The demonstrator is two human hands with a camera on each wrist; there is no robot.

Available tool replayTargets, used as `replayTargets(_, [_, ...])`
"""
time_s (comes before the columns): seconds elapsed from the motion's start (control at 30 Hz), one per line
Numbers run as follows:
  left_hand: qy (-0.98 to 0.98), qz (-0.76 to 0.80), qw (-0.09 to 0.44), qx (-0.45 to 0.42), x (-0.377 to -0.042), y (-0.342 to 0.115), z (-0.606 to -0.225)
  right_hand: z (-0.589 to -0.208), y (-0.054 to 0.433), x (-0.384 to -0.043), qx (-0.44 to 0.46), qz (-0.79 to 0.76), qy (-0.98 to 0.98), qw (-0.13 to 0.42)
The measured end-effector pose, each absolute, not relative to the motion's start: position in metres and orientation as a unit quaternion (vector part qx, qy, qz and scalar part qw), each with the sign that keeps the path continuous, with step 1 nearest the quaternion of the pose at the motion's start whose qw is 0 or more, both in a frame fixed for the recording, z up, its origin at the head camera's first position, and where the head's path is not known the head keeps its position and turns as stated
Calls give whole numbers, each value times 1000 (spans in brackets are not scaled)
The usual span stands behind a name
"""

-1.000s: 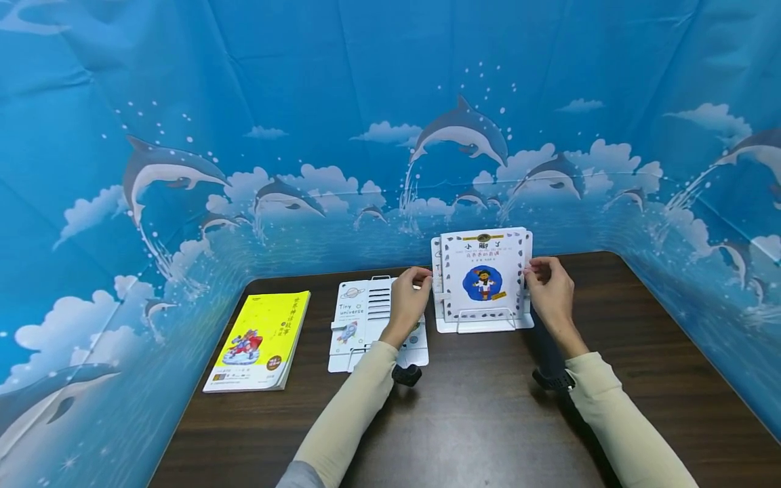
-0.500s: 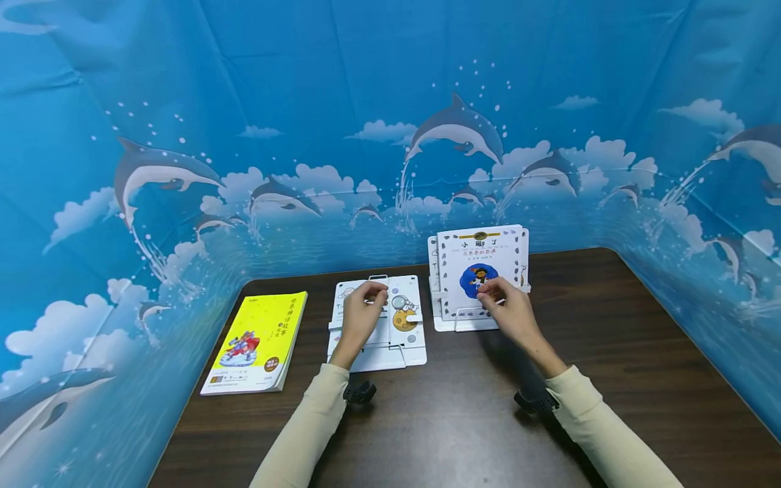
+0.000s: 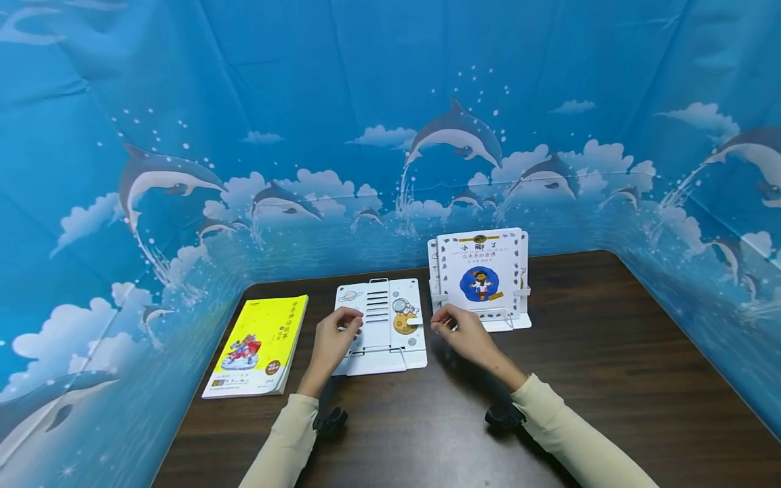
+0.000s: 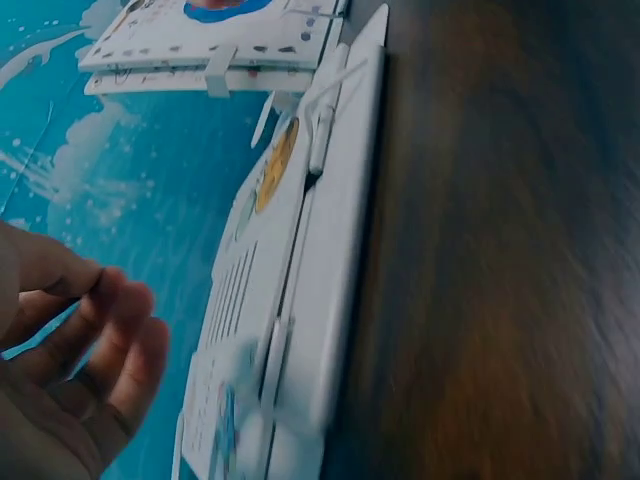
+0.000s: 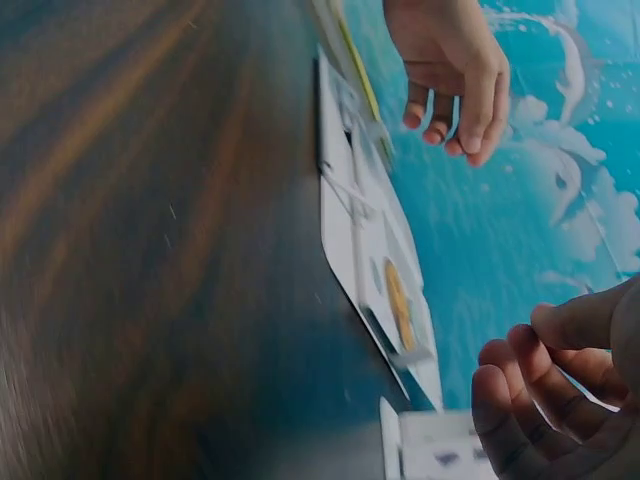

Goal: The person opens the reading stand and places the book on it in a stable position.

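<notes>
Over the left edge of a white book stand [image 3: 383,362] hovers my left hand [image 3: 332,342], its fingers loosely bent and holding nothing. The stand is folded low on the table and printed with planets and an astronaut. My right hand [image 3: 466,337] is between this stand and a second white stand [image 3: 523,322], also with bent fingers around nothing. On that second stand leans a white picture book [image 3: 454,254] with a blue round picture, held by side clips and a wire at the bottom. The left wrist view shows my left hand [image 4: 85,350] apart from the near stand.
A thick yellow book [image 3: 259,339] lies at the left of the dark wooden table [image 3: 610,352]. Behind and on both sides hangs a blue curtain [image 3: 342,102] printed with dolphins, close to the table's edges.
Both hands have come away from the picture book's sides. The left moved left and down over the folded stand; the right moved left and down toward it. The picture book stays upright.
</notes>
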State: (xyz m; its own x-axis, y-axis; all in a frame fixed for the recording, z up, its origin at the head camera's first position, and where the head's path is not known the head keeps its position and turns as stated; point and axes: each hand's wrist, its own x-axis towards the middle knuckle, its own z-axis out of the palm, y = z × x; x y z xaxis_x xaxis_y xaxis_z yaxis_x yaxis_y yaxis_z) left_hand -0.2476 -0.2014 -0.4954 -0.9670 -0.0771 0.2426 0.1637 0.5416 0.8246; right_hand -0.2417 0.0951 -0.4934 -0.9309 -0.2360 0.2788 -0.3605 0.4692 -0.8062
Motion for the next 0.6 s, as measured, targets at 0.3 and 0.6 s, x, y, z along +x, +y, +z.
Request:
replayTargets(0.3, [-909, -409, 86, -14, -230, -226, -509, -507, 64, -239, 220, 426, -878, -5])
replayTargets(0.6, [-931, -363, 18, -29, -220, -241, -517, -513, 49, -235, 250, 363, -897, -25])
